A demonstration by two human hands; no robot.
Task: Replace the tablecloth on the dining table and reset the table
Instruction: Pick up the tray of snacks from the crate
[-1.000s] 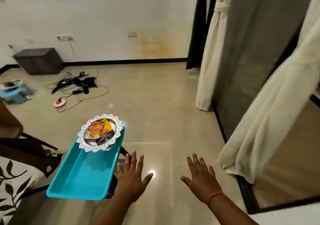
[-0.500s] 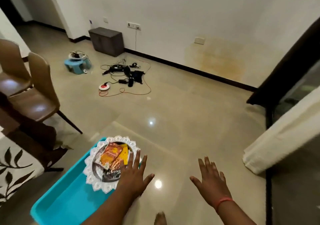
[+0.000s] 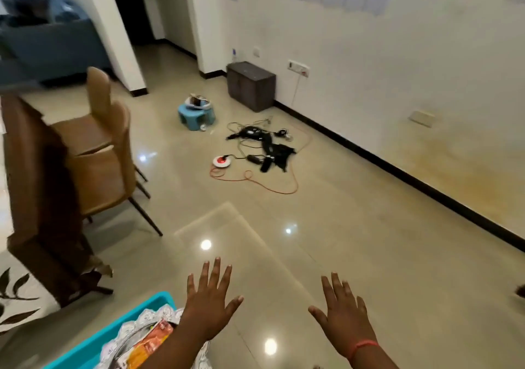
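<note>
Both hands are held out flat over the floor, low in the frame. Left hand (image 3: 208, 310): fingers straight and spread apart, holding nothing. Right hand (image 3: 345, 316): same, a red band on its wrist. Lower left corner: blue tray (image 3: 93, 343) carrying a white lace-edged plate (image 3: 147, 319) of packets. Tablecloth (image 3: 17, 292), white with dark leaves, at left edge on the table (image 3: 31, 169). Two tan chairs (image 3: 105, 175) stand beside it. Cables (image 3: 264, 149) lie mid-frame.

floor: glossy beige tiles (image 3: 355, 226) | 12 o'clock: black cables (image 3: 267, 147) tangled beside a red-and-white round device (image 3: 222, 160), orange cord (image 3: 255, 181) looping nearer | 11 o'clock: small blue stool (image 3: 196, 113); dark cabinet (image 3: 251, 84) against white wall (image 3: 397, 56) | 10 o'clock: blue sofa (image 3: 54, 53), blurred
</note>
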